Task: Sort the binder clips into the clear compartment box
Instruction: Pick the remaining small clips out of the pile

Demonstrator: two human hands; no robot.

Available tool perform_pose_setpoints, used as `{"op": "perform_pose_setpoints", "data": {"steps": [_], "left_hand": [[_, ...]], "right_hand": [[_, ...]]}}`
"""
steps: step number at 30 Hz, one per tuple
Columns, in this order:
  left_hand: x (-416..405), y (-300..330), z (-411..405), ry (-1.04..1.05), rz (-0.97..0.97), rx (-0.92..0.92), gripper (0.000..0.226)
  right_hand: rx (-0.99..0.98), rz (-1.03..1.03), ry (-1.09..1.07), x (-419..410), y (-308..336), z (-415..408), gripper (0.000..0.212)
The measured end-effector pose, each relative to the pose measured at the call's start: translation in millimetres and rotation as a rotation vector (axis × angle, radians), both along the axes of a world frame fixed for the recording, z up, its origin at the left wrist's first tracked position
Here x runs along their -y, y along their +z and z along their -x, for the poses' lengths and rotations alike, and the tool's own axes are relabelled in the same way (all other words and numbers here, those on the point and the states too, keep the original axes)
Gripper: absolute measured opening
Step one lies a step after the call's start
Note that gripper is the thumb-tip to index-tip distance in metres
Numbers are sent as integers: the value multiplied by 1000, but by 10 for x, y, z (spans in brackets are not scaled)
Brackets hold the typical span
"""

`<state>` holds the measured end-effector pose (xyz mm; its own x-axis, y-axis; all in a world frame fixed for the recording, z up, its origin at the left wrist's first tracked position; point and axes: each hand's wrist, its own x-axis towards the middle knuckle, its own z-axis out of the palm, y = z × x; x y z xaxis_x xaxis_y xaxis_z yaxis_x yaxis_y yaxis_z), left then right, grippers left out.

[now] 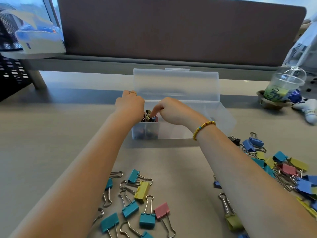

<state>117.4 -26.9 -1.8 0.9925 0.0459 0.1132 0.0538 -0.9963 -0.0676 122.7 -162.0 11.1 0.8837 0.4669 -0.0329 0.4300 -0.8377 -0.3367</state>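
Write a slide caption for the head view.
Both hands, left hand and right hand, reach into the clear compartment box while loose binder clips cover the desk.

No writing can be read with any certainty. The plastic cup (pixel 283 86) carries a blue printed pattern, and the white toy (pixel 308 111) bears small dark marks, both too blurred to make out.

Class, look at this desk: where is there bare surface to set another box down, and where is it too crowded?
Bare desk lies left of the box, out to the black mesh rack. A narrower patch sits between the two forearms, between box and near clips. Crowded: the near edge, and the right side with its clip pile and cup.
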Motion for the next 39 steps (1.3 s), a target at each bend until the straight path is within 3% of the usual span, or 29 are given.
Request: {"op": "perform_pose_setpoints", "data": {"steps": [3,6,8,12,18,21,24,27,34,39], "left_hand": [[90,96,81,-62,128,94,30],[343,213,303,-165,424,177,27],[566,239,488,-239,522,136,25],[959,119,803,-393,506,-22,21],[1347,-195,1174,-590,409,-268,25],[1391,-290,1258,-563,370,-293,31],[1351,-333,1275,-479,428,-287,29],[1331,-378,1294,-456,467,-244,21],[1351,-437,1390,-447,473,-212,22],[1402,-454,1381,-423,387,-132,28]], "right_hand": [[54,-168,-66,209,76,40,55],[85,-293,-76,554,173,217,50],[102,-368,-86,818,191,383,47],[46,-424,-158,1274,93,685,40],[-172,-315,-192,1690,-120,1066,15],[-253,-251,-168,1812,-160,1217,8],[-305,-23,-117,1891,-187,1274,16],[-279,112,-77,1919,-187,1311,16],[-243,118,-104,1985,-190,1328,3],[-97,191,-131,1809,-230,1328,16]]}}
